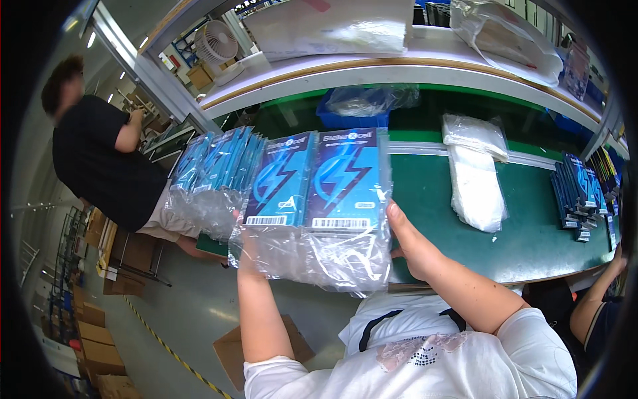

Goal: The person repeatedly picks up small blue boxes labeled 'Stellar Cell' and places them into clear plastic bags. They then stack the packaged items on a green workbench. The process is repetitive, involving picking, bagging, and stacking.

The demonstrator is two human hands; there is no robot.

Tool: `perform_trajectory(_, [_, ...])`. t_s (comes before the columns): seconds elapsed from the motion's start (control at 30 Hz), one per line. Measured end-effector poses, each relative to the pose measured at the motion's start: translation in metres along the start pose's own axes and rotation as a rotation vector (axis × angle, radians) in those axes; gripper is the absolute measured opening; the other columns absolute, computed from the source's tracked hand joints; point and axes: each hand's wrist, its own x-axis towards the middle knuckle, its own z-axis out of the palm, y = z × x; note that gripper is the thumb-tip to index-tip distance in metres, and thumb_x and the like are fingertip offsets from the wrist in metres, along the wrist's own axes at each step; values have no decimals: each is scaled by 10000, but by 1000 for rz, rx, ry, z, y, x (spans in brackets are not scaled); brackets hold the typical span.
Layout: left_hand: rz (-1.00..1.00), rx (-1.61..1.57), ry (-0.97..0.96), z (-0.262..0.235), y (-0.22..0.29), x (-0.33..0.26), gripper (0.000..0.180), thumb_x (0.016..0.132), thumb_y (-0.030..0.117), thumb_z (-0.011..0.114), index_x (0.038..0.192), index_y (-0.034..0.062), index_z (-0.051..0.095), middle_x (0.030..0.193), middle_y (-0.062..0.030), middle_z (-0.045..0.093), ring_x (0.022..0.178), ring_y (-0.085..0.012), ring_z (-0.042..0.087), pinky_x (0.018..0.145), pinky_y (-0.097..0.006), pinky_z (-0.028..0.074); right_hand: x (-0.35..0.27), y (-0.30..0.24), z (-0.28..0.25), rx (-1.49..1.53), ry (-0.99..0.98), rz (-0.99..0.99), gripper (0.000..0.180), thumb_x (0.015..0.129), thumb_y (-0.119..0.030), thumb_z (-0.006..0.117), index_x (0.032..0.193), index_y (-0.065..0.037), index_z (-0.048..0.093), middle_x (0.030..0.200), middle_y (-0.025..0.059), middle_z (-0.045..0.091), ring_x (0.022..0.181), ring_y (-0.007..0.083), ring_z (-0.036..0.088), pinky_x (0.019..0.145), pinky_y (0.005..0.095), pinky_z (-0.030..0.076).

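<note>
A clear plastic bag (pixel 332 256) with two blocks of flat blue boxes (pixel 345 179) side by side in it is held up in front of me, over the table's near edge. Each front bears a lightning bolt and a barcode. My right hand (pixel 409 239) grips the bag's right side, thumb on the edge and fingers behind. My left hand (pixel 247 247) holds the lower left side, mostly hidden by crinkled film. Just left of it, more bagged blue boxes (pixel 216 163) stand in a row on the table.
Clear empty bags (pixel 475 186) lie on the green table (pixel 419 179). Stacked blue boxes (pixel 581 193) are at right, near another person's arm (pixel 601 286). A blue bin (pixel 352 118) sits under the shelf (pixel 372 72). A person in black (pixel 109 159) stands at left; a carton (pixel 229 356) lies below.
</note>
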Motion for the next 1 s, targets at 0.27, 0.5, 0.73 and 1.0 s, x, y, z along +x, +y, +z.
perform_trajectory(0.27, [-74,32,-128,-8,11,36,559,934,524,477,1225,50,532,1115,-100,603,1017,-240,597,863,-379,482,20,13,-2,89,-60,74,1063,778,-846,317,1513,-111,90,1530,176,182,1390,352,211,1009,595,268])
perform_trajectory(0.5, [-118,52,-182,-18,10,34,553,931,520,483,1225,54,533,1120,-99,602,1022,-240,595,866,-382,484,17,9,-4,70,-6,61,1038,780,-850,280,1511,-131,118,1535,184,162,1409,376,154,1009,639,240])
perform_trajectory(0.73, [-167,71,-221,-21,5,24,547,929,516,488,1224,58,534,1125,-98,601,1026,-241,593,868,-385,486,8,16,0,87,-20,47,1054,773,-853,296,1506,-118,112,1525,193,173,1399,362,190,994,632,267])
perform_trajectory(1.0, [-140,109,-211,-16,20,45,540,927,512,495,1224,63,535,1131,-96,599,1032,-242,591,871,-388,488,23,18,19,295,19,18,1218,775,-789,462,1448,100,-29,1503,278,137,1410,350,172,1126,444,211])
